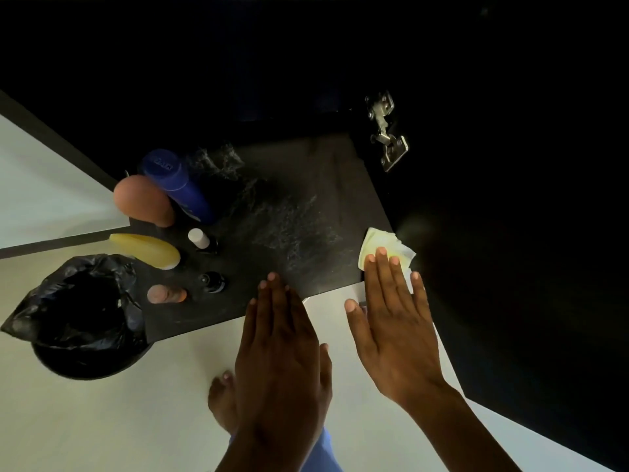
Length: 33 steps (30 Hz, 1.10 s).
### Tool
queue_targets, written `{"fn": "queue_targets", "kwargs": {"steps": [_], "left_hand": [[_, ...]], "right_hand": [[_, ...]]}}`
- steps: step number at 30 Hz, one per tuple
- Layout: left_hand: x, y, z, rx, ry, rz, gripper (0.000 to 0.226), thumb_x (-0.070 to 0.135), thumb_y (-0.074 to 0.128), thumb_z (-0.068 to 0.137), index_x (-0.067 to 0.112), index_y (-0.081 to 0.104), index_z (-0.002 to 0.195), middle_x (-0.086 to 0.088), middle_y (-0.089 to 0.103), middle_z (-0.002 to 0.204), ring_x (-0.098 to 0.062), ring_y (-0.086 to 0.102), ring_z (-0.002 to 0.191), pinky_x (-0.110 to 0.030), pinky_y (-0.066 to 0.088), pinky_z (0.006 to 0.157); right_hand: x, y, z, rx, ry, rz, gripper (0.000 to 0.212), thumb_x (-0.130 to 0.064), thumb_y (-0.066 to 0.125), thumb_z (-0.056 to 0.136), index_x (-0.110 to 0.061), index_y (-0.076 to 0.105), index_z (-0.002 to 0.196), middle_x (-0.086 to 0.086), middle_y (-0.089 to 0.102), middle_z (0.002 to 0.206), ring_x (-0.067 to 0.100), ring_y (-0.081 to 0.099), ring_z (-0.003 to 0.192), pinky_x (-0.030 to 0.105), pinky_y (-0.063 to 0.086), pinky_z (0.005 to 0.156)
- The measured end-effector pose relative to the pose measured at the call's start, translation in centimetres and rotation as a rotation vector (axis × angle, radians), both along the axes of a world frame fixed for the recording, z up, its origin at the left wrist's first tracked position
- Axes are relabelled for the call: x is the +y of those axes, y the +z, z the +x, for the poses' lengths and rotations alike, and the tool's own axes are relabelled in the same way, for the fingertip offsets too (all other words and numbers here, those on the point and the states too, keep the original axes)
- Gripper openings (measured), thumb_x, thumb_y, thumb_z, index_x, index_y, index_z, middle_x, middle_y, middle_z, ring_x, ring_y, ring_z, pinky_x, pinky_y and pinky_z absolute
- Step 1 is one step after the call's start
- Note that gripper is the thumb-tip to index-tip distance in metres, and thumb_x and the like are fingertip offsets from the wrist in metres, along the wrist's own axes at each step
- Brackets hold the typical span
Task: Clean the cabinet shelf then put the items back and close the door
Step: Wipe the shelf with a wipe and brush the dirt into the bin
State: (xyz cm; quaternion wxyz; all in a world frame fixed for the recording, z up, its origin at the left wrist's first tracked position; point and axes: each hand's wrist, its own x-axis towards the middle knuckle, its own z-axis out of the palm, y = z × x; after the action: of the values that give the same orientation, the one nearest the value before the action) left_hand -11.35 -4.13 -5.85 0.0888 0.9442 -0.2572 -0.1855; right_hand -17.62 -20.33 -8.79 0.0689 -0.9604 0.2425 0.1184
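The black cabinet shelf [306, 185] lies below me, streaked with pale dust in its middle. At its right front corner sits a crumpled pale yellow cloth [377, 241]. My right hand [391, 318] is flat with straight fingers, its fingertips on the cloth's near edge. My left hand [282, 338] hovers flat over the shelf's front edge and holds nothing. On the shelf's left side stand a blue bottle [177, 182], an orange-capped bottle [143, 201], a yellow bottle [149, 248], a small white-capped bottle [199, 238], a black-capped one [212, 281] and a pink-capped one [166, 294].
A bin lined with a black bag [81, 315] stands on the pale floor [136, 420] at the left, against the shelf's corner. The open black door with a metal hinge [386, 131] is on the right. My bare foot [223, 403] shows below my left hand.
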Motion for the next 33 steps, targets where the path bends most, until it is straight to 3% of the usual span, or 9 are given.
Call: {"fn": "queue_targets", "kwargs": {"steps": [4, 6, 8, 15, 18, 22, 26, 30, 33], "left_hand": [[0.6, -0.5, -0.6, -0.058, 0.015, -0.050, 0.091, 0.038, 0.081, 0.078, -0.015, 0.048, 0.144, -0.035, 0.043, 0.155, -0.048, 0.050, 0.140, -0.057, 0.049, 0.111], [1.2, -0.8, -0.9, -0.070, 0.051, -0.047, 0.078, 0.040, 0.052, 0.092, -0.014, 0.044, 0.148, -0.033, 0.036, 0.160, -0.048, 0.043, 0.145, -0.048, 0.032, 0.121], [1.5, -1.4, -1.2, -0.035, 0.065, -0.025, 0.081, 0.044, 0.041, 0.092, -0.014, 0.044, 0.148, -0.032, 0.034, 0.161, -0.049, 0.043, 0.145, -0.044, 0.016, 0.121], [1.7, -1.7, -1.5, -0.097, 0.023, 0.038, 0.105, 0.035, 0.084, 0.071, -0.017, 0.038, 0.149, -0.036, 0.031, 0.161, -0.047, 0.031, 0.151, -0.046, 0.015, 0.124], [1.6, -1.8, -1.6, -0.023, 0.052, 0.047, 0.114, 0.038, 0.093, 0.062, -0.017, 0.041, 0.148, -0.037, 0.035, 0.159, -0.045, 0.029, 0.148, -0.042, 0.010, 0.124], [1.9, -2.1, -2.0, 0.011, 0.073, 0.111, 0.114, 0.045, 0.093, 0.062, -0.018, 0.045, 0.145, -0.039, 0.037, 0.157, -0.051, 0.043, 0.145, -0.046, 0.019, 0.122], [2.6, -2.9, -2.2, -0.048, 0.083, 0.125, 0.113, 0.043, 0.091, 0.063, -0.018, 0.044, 0.145, -0.038, 0.036, 0.158, -0.048, 0.039, 0.148, -0.047, 0.020, 0.124], [2.5, -3.2, -2.1, -0.070, 0.098, 0.091, 0.112, 0.039, 0.091, 0.060, -0.018, 0.045, 0.145, -0.038, 0.038, 0.157, -0.052, 0.044, 0.144, -0.053, 0.033, 0.115], [2.3, -3.5, -2.1, -0.076, 0.114, 0.063, 0.115, 0.041, 0.092, 0.061, -0.016, 0.041, 0.148, -0.036, 0.034, 0.160, -0.047, 0.034, 0.150, -0.049, 0.022, 0.122]], "right_hand": [[2.8, 0.9, 0.7, -0.021, 0.161, 0.177, 0.066, -0.058, 0.001, 0.108, -0.028, -0.003, 0.166, -0.008, -0.007, 0.175, 0.012, -0.011, 0.161, 0.047, -0.004, 0.130], [4.2, 1.0, 0.1, -0.005, 0.274, 0.252, 0.064, -0.056, 0.003, 0.109, -0.028, -0.006, 0.166, -0.010, -0.012, 0.174, 0.011, -0.013, 0.160, 0.048, -0.005, 0.128], [4.5, 0.9, -0.3, 0.001, 0.313, 0.253, 0.064, -0.056, 0.009, 0.110, -0.028, -0.001, 0.167, -0.011, -0.009, 0.174, 0.010, -0.010, 0.161, 0.050, -0.002, 0.127], [0.0, 1.0, 1.0, -0.012, 0.020, 0.010, 0.068, -0.056, 0.006, 0.109, -0.020, 0.016, 0.166, -0.002, 0.012, 0.174, 0.015, 0.005, 0.161, 0.047, 0.006, 0.132], [0.6, 0.7, 2.1, -0.014, -0.028, 0.039, 0.073, -0.059, -0.001, 0.107, -0.019, 0.012, 0.166, -0.001, 0.006, 0.174, 0.017, 0.000, 0.161, 0.047, 0.002, 0.132], [3.4, 1.3, 2.9, -0.042, 0.245, 0.255, 0.066, -0.056, 0.002, 0.108, -0.026, -0.002, 0.167, -0.007, -0.008, 0.175, 0.013, -0.009, 0.161, 0.050, -0.004, 0.130], [3.9, 2.1, 3.0, -0.028, 0.442, 0.325, 0.062, -0.054, 0.009, 0.110, -0.029, 0.000, 0.167, -0.011, -0.007, 0.175, 0.008, -0.007, 0.161, 0.045, -0.011, 0.129], [0.9, 1.9, 5.2, 0.024, 0.300, 0.135, 0.067, -0.060, -0.010, 0.104, -0.030, -0.011, 0.165, -0.011, -0.015, 0.173, 0.008, -0.015, 0.159, 0.045, -0.012, 0.129], [-1.0, 0.9, 8.7, 0.001, 0.176, 0.070, 0.072, -0.063, -0.009, 0.103, -0.025, -0.008, 0.165, -0.006, -0.013, 0.174, 0.013, -0.016, 0.160, 0.045, -0.013, 0.129]]}}
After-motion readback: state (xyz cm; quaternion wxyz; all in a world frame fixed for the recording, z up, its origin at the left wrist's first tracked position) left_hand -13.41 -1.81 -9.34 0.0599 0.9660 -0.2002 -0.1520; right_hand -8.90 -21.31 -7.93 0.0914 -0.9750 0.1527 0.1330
